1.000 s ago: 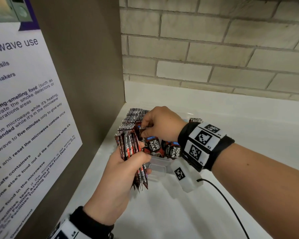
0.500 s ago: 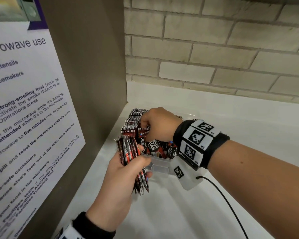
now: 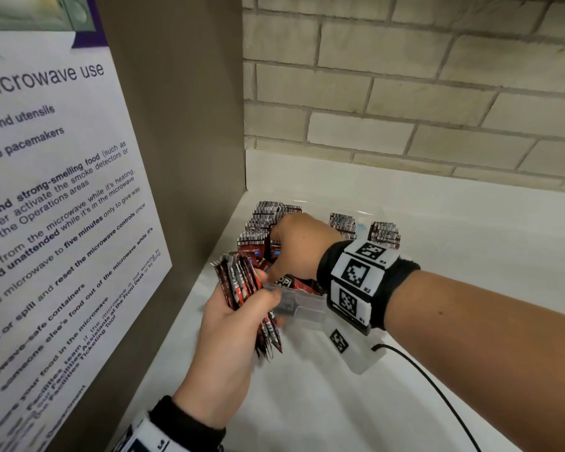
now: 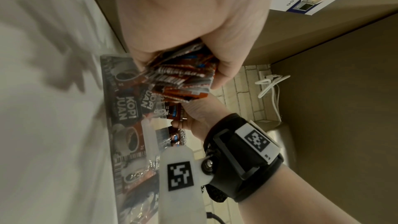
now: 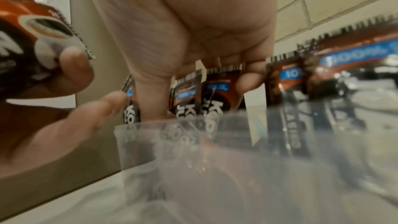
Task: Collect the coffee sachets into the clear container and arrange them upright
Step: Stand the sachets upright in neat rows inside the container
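My left hand [image 3: 224,337] grips a fanned bundle of sachets [image 3: 242,288] just beside the container [image 3: 302,305] on the white surface [image 3: 340,402]. My right hand [image 3: 299,247] reaches down among upright sachets inside, fingers [image 5: 150,94] between packets; whether they pinch one I cannot tell. The container walls are blurred in the right wrist view. The wristband hides its near right corner.

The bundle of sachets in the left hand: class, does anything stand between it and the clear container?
Partly. The right hand reaches into the clear container among the upright sachets just beyond the bundle of sachets that the left hand grips. The container's near rim lies beside the bundle, with nothing else visible between.
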The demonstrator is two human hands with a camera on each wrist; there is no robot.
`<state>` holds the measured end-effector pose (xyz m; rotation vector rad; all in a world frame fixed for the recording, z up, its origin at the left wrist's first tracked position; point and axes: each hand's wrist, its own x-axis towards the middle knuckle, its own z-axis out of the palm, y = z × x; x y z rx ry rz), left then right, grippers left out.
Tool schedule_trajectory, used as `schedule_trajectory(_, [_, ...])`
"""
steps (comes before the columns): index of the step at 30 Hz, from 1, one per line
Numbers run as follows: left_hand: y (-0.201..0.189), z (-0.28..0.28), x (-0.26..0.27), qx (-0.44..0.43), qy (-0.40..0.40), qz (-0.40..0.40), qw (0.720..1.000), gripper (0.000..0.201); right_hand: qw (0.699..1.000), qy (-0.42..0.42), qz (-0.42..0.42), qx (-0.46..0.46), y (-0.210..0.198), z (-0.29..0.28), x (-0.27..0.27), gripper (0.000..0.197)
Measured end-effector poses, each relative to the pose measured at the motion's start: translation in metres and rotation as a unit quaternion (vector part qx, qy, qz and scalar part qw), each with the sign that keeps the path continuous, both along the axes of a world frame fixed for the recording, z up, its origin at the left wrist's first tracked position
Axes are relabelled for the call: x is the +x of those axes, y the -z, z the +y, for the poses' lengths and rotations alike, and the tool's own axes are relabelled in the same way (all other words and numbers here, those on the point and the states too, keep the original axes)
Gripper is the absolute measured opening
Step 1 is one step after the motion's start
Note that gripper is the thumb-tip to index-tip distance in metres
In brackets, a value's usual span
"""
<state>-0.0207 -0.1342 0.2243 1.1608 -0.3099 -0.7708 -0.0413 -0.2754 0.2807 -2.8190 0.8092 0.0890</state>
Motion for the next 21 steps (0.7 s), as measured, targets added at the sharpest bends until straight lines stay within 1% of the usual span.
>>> schedule_trajectory(2, [0.001, 0.0, 0.0, 0.001, 0.0, 0.004, 1.0, 0.021, 1.0, 0.007, -0.01, 0.016, 0.0, 0.0, 0.0, 0.03])
schedule_trajectory(3, [0.001, 0.0, 0.0, 0.001, 0.0, 0.005, 1.0, 0.021, 0.999, 0.01, -0.012, 0.028, 0.001, 0.0, 0.0, 0.023])
schedule_trajectory(4, [0.001, 0.0, 0.0, 0.0, 0.001, 0.006, 1.0, 0.021, 0.999, 0.012, -0.012, 0.037, 0.001, 0.0, 0.0, 0.021])
schedule_trajectory(5, [0.001, 0.0, 0.0, -0.001, 0.003, 0.007, 1.0, 0.021, 0.999, 0.016, -0.009, 0.046, 0.001, 0.0, 0.002, 0.023])
schedule_trajectory(7, [0.002, 0.0, 0.001, -0.001, 0.007, 0.011, 1.0, 0.021, 0.997, 0.028, -0.004, 0.073, 0.001, -0.001, 0.005, 0.019])
schedule_trajectory(9, [0.002, 0.0, 0.002, 0.001, 0.01, 0.012, 1.0, 0.021, 0.995, 0.034, 0.009, 0.088, 0.0, -0.003, 0.007, 0.034])
schedule_trajectory(10, [0.001, 0.0, 0.002, 0.003, 0.011, 0.011, 1.0, 0.021, 0.995, 0.033, 0.017, 0.088, -0.001, -0.005, 0.007, 0.036])
schedule_trajectory(12, [-0.001, 0.0, 0.002, 0.007, 0.014, 0.006, 1.0, 0.021, 0.996, 0.03, 0.019, 0.086, -0.003, -0.007, 0.007, 0.036])
schedule_trajectory(14, [-0.002, 0.001, 0.002, 0.007, 0.016, 0.003, 1.0, 0.022, 0.995, 0.033, 0.005, 0.093, -0.003, -0.01, 0.006, 0.034])
schedule_trajectory(18, [-0.002, 0.001, 0.001, 0.016, 0.02, -0.013, 1.0, 0.022, 0.993, 0.038, -0.025, 0.112, -0.007, -0.014, 0.001, 0.026])
schedule_trajectory(21, [-0.002, 0.001, 0.0, 0.026, 0.033, -0.021, 0.999, 0.021, 0.995, 0.022, -0.022, 0.09, -0.01, -0.015, -0.002, 0.026])
